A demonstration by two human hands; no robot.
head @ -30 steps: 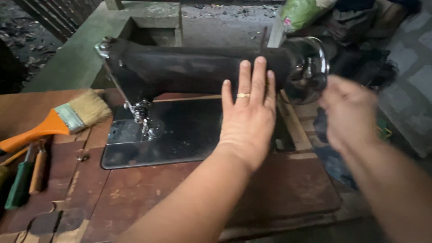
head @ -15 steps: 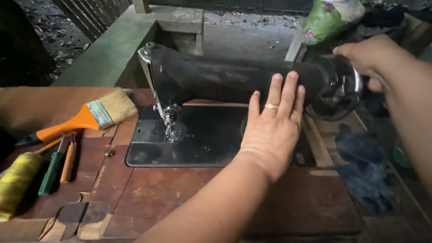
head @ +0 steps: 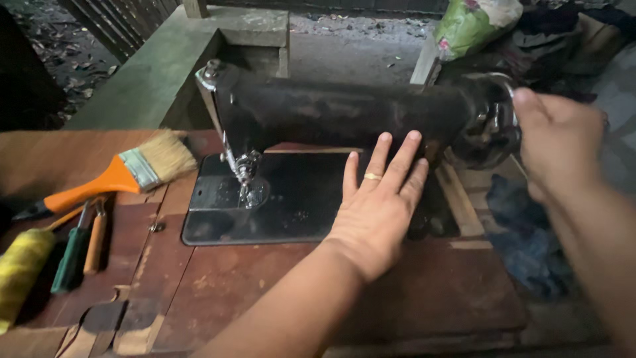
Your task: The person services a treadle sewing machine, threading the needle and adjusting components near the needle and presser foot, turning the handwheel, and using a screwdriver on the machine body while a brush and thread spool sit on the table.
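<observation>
A black sewing machine (head: 331,113) stands on a worn wooden table (head: 252,285). My left hand (head: 377,199), with a ring on one finger, lies flat with fingers spread on the machine's black bed, fingertips against the arm. My right hand (head: 560,142) is at the machine's handwheel (head: 490,126) on the right end, fingers curled at its rim; whether it grips the wheel is unclear. The needle and presser foot (head: 244,176) sit at the left end of the machine.
An orange-handled paintbrush (head: 119,176), a green-handled tool (head: 69,255), a wooden-handled tool (head: 96,238) and a spool of yellow thread (head: 20,272) lie at the table's left. Dark cloth (head: 530,245) lies at the right. A green bag (head: 474,23) sits behind the machine.
The view has shifted left and closer to the machine. My right hand has come onto the handwheel and slid to its right side. My left hand stays flat on the bed.
</observation>
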